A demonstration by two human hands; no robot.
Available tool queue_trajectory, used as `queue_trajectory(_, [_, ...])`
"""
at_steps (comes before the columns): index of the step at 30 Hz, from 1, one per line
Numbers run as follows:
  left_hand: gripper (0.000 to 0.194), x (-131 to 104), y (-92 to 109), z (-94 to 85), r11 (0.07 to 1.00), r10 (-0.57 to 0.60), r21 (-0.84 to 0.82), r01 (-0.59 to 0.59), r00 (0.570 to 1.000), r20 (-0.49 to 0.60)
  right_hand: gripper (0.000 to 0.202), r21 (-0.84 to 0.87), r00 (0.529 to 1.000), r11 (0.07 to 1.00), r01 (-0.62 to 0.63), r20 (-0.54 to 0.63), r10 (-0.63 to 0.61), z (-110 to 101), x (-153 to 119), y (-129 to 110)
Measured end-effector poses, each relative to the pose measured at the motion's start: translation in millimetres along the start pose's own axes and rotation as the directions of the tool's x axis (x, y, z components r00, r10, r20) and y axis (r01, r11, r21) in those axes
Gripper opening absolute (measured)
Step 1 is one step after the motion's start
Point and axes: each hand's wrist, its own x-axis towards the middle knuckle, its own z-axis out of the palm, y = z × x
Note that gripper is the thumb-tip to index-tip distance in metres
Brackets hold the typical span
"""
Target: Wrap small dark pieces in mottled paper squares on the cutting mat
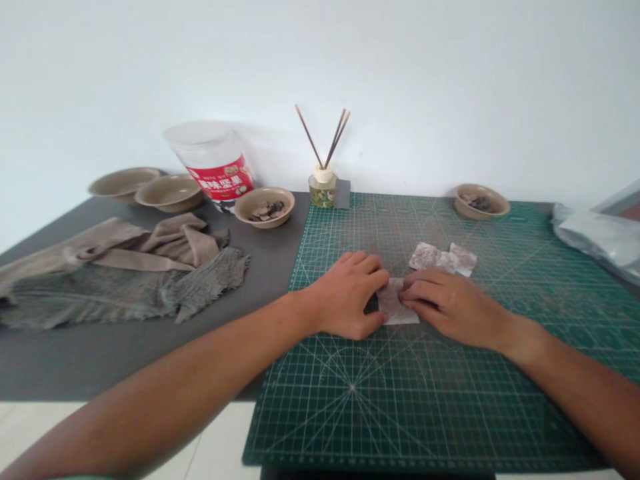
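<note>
A small pale greyish sheet (397,308), paper or thin cloth, lies flat on the green cutting mat (400,413). My left hand (347,293) grips its left side, with the thumb at the near corner and a finger at the far corner. Over the right part of the sheet, my right hand (445,303) has its fingers pinched together against the surface. Anything between those fingertips is hidden. Just beyond the right hand are a few crumpled pieces (425,256) with a brown and white mottled look, partly covered by that hand.
Back right on the mat stands a bowl of dark chips (481,212); another chip-filled bowl (243,212) is left of it. Nearby are a reed diffuser (323,187), a clear red-labelled tub (220,177), two more bowls (167,200), frayed grey-brown cloths (110,290) and a plastic bag (600,233).
</note>
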Motion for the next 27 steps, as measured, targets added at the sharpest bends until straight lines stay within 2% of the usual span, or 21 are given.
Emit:
queue_trajectory(4, [0.034, 0.1, -5.7, -0.9, 0.999, 0.047, -0.029, -0.046, 0.999, 0.026, 0.021, -0.002, 0.996, 0.997, 0.074, 0.048, -0.074, 2.5, 2.9, -2.5])
queue_trajectory(10, [0.039, 0.5, -9.3, -1.1, 0.997, 0.038, -0.069, -0.034, 0.998, 0.054, 0.02, -0.002, 1.0, 1.0, -0.027, -0.013, 0.027, 1.4, 6.7, -1.1])
queue_trajectory(15, [0.038, 0.2, -10.7, 0.6, 0.995, 0.029, -0.094, -0.025, 0.998, 0.047, 0.019, 0.054, 0.998, 0.998, 0.043, 0.05, -0.046, 2.6, 6.7, -4.8])
queue_trajectory(19, [0.042, -0.4, -14.5, 2.9, 0.992, 0.063, -0.109, -0.059, 0.997, 0.032, 0.018, 0.027, 0.999, 0.999, -0.034, -0.016, 0.034, 2.7, 7.5, 0.4])
queue_trajectory(24, [0.042, -0.3, -15.9, 5.1, 0.988, 0.104, -0.113, -0.102, 0.994, 0.017, 0.02, 0.074, 0.998, 0.996, 0.056, 0.036, -0.059, 4.0, 3.3, 1.9])
queue_trajectory(27, [0.045, 0.1, -14.6, 5.1, 0.99, 0.102, -0.097, -0.1, 0.995, 0.02, 0.017, 0.011, 1.0, 1.0, 0.001, 0.002, -0.001, 5.4, 3.5, 3.5])
